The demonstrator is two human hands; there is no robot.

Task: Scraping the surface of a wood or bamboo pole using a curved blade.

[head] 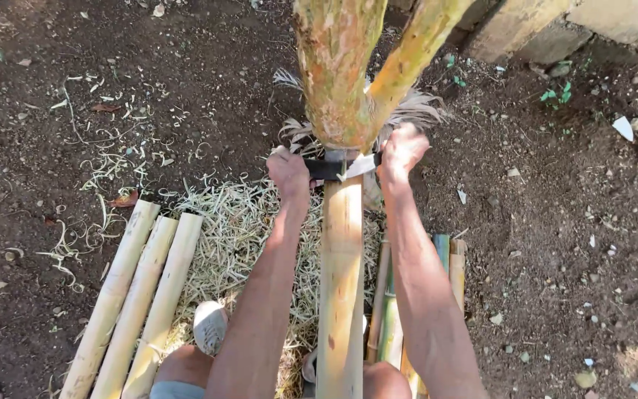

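Against a forked tree trunk point(341, 81), whose mottled bark hides the far end of the work, I see my left hand point(288, 171) clenched on the dark handle and my right hand point(402, 151) wrapped over the other end of a knife point(345, 168), its pale blade laid across a smooth, round bamboo pole point(341, 281) at centre; three peeled poles point(138, 295) lie left, green ones point(391, 310) right, on stringy shavings point(238, 222); my knees are cut off at the near edge
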